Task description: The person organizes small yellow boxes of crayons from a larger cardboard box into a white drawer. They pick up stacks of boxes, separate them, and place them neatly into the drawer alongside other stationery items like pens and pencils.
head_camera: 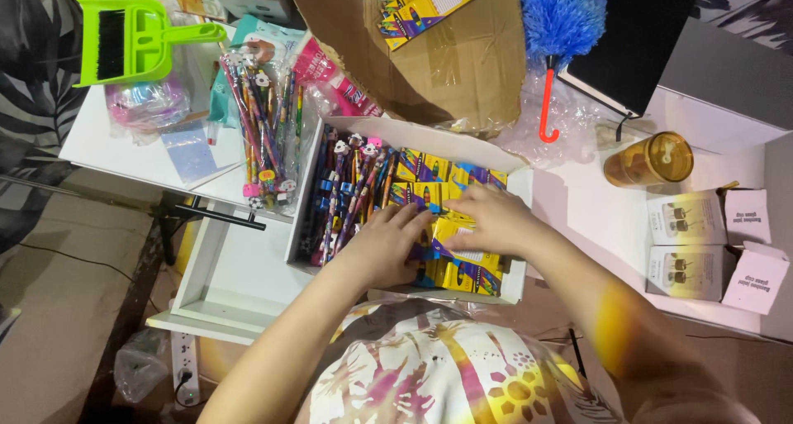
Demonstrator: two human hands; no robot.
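Note:
A white cardboard box (413,135) sits on the white desk in front of me, holding bundles of colourful pencils (347,188) on its left side and several yellow crayon packs (462,267) on its right. My left hand (384,246) rests flat on the packs in the middle of the box, fingers spread. Over the yellow packs just to the right, my right hand (491,217) lies with its fingers curled on one pack. Whether either hand grips a pack is unclear.
A clear bag of pencils (268,126) lies left of the box. Behind are brown cardboard (462,52) with more crayon packs, a blue duster (557,19), a green dustpan (132,40). An amber cup (652,159) and small white boxes (702,242) stand right. An open drawer (231,275) is below left.

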